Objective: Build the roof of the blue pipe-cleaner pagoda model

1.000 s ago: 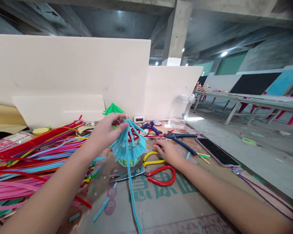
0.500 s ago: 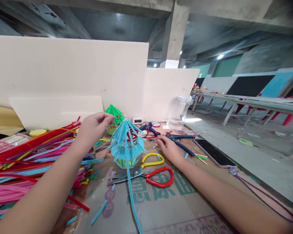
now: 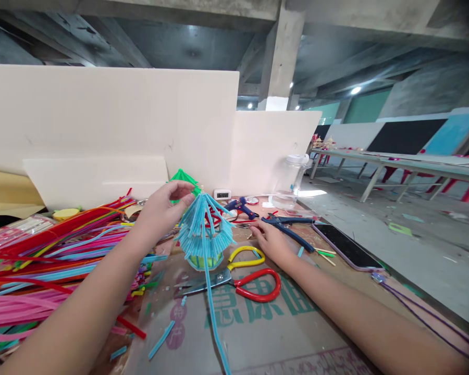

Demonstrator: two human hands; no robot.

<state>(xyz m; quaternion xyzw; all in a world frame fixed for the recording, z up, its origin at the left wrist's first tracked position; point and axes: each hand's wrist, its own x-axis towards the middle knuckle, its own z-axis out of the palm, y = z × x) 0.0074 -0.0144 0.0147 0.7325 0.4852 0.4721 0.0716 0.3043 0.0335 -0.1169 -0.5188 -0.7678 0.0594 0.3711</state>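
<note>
At mid-frame, your left hand (image 3: 163, 209) and right hand (image 3: 274, 244) flank the blue model (image 3: 196, 240), the fingers' grip unclear; brushing its peak could topple it.

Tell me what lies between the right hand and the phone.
In the head view, between the right hand and the phone lie blue-handled pliers, a short light-blue piece and small pale and green sticks.

The left hand (image 3: 165, 208) partly hides the green roof (image 3: 181, 176) behind it, and the bottom edge cuts off the long blue strip (image 3: 214, 323).
</note>
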